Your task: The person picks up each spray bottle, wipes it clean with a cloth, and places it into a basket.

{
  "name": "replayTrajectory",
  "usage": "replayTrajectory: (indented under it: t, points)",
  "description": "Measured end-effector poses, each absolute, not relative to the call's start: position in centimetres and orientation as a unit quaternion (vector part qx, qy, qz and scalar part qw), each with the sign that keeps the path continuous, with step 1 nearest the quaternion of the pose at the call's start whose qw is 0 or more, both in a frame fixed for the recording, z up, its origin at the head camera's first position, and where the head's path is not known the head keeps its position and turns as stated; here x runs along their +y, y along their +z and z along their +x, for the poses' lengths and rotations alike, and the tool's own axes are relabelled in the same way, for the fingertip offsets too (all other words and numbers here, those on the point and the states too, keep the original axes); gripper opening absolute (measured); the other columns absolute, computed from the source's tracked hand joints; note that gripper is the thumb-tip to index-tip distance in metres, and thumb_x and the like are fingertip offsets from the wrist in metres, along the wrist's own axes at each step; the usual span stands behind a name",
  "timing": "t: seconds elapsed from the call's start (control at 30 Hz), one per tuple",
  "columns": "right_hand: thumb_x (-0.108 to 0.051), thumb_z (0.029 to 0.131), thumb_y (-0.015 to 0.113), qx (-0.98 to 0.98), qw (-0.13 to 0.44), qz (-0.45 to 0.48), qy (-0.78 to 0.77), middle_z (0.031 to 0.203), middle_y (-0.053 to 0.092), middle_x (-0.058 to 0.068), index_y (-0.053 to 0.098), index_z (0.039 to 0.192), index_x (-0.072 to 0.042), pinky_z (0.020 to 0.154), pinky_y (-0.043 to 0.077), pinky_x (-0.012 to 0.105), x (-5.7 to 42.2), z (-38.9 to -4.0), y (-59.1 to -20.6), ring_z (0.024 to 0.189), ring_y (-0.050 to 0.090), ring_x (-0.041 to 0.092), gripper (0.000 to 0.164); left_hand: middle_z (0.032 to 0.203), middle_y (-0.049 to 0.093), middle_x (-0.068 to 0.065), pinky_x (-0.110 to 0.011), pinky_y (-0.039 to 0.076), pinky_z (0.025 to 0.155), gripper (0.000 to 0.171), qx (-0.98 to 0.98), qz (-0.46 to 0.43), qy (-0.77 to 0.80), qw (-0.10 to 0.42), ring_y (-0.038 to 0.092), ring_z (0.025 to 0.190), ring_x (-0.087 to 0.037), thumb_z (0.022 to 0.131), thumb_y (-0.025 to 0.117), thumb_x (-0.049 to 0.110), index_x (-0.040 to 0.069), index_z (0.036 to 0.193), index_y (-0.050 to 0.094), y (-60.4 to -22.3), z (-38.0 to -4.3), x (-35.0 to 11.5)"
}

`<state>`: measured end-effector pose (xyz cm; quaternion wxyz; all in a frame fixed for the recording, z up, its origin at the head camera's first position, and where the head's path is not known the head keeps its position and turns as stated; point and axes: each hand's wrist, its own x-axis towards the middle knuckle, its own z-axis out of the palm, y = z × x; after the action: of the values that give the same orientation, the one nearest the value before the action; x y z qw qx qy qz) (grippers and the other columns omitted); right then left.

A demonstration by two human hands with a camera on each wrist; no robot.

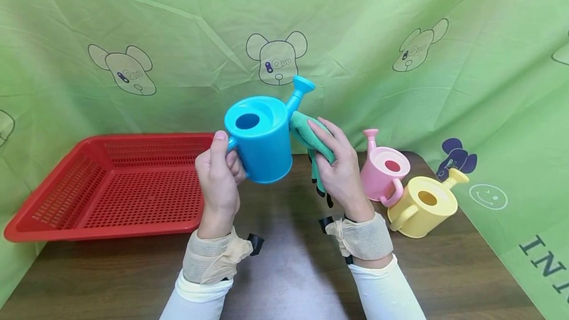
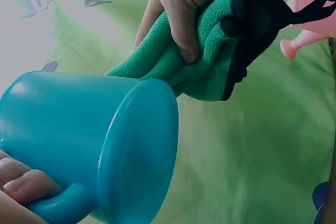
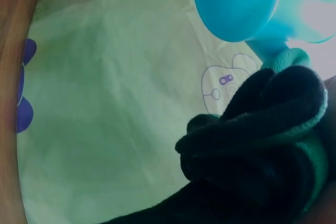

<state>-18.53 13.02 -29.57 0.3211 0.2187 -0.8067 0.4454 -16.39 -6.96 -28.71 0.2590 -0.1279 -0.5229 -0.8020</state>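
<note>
the left hand (image 1: 220, 172) grips the handle (image 2: 65, 205) of the blue watering can (image 1: 268, 154) above the far edge of the worktop (image 1: 280, 256), the right hand (image 1: 340, 164) holding the green cloth (image 1: 306, 132) beside its spout (image 1: 295, 100), where light, even pressure should serve best.

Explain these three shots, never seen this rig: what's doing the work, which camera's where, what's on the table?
There's no robot: the work is done by a bare human left hand and right hand. The widest picture comes from a head-worn camera looking forward and down; the other two come from cameras on each wrist. The left hand holds a blue watering can by its handle, raised above the wooden table. The right hand grips a green cloth at the can's spout side. On the table sit a red basket at left, and a pink watering can and yellow watering can at right.
</note>
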Motion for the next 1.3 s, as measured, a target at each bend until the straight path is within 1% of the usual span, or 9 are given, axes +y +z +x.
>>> replayTrajectory:
  t: [0.1,0.33,0.53,0.73,0.97,1.07,1.3]
  points:
    - [0.012,0.085,0.051,-0.811,0.303,0.232,0.444,0.139,0.048,0.015,0.059,0.129,-0.003,0.099,0.039,0.046,12.3,-17.4,-28.4,0.127,0.046,0.034,0.048,0.045,0.026,-0.001,-0.026,0.016,0.039,0.053,-0.524,-0.124,-0.8,0.264,0.022,0.039,-0.015,0.099,0.044,0.036,0.01,0.054,0.031,-28.7,-16.4,-7.1]
    - [0.014,0.084,0.05,-0.812,0.295,0.261,0.431,0.138,0.05,0.017,0.06,0.128,-0.001,0.099,0.039,0.046,12.3,-17.5,-28.6,0.128,0.045,0.035,0.048,0.045,0.026,-0.001,-0.027,0.015,0.038,0.053,-0.512,-0.119,-0.807,0.27,0.02,0.038,-0.015,0.099,0.044,0.034,0.009,0.054,0.03,-28.7,-16.6,-7.3]
    - [0.013,0.084,0.05,-0.819,0.276,0.27,0.425,0.138,0.05,0.016,0.059,0.128,-0.002,0.095,0.04,0.042,12.4,-17.4,-28.6,0.127,0.046,0.034,0.048,0.046,0.025,-0.001,-0.027,0.014,0.038,0.052,-0.495,-0.118,-0.813,0.282,0.02,0.038,-0.015,0.099,0.044,0.034,0.01,0.055,0.029,-28.6,-16.5,-7.6]
    - [0.012,0.085,0.05,-0.827,0.253,0.278,0.418,0.139,0.048,0.015,0.059,0.129,-0.003,0.094,0.04,0.042,12.4,-17.3,-28.6,0.127,0.045,0.033,0.048,0.046,0.022,0.0,-0.028,0.011,0.037,0.051,-0.468,-0.12,-0.826,0.292,0.017,0.038,-0.013,0.099,0.043,0.031,0.011,0.055,0.028,-28.4,-16.6,-8.0]
    - [0.012,0.084,0.048,-0.837,0.237,0.283,0.405,0.14,0.048,0.014,0.059,0.13,-0.004,0.086,0.042,0.039,12.5,-17.5,-28.8,0.122,0.048,0.029,0.05,0.046,0.023,0.001,-0.028,0.012,0.038,0.049,-0.451,-0.117,-0.83,0.306,0.018,0.038,-0.013,0.099,0.044,0.031,0.011,0.057,0.03,-28.2,-16.7,-8.3]
    - [0.012,0.084,0.049,-0.839,0.232,0.283,0.402,0.14,0.047,0.013,0.059,0.13,-0.006,0.085,0.043,0.039,12.5,-17.5,-28.8,0.121,0.048,0.028,0.051,0.047,0.023,0.001,-0.027,0.012,0.038,0.048,-0.444,-0.117,-0.832,0.311,0.018,0.039,-0.013,0.098,0.045,0.031,0.011,0.057,0.03,-28.2,-16.7,-8.5]
    - [0.015,0.081,0.049,-0.838,0.237,0.296,0.392,0.14,0.047,0.014,0.059,0.129,-0.004,0.087,0.041,0.039,12.3,-17.4,-28.8,0.125,0.047,0.032,0.053,0.047,0.021,0.002,-0.027,0.011,0.038,0.049,-0.431,-0.107,-0.835,0.324,0.016,0.039,-0.012,0.098,0.045,0.031,0.011,0.056,0.029,-28.0,-16.7,-8.8]
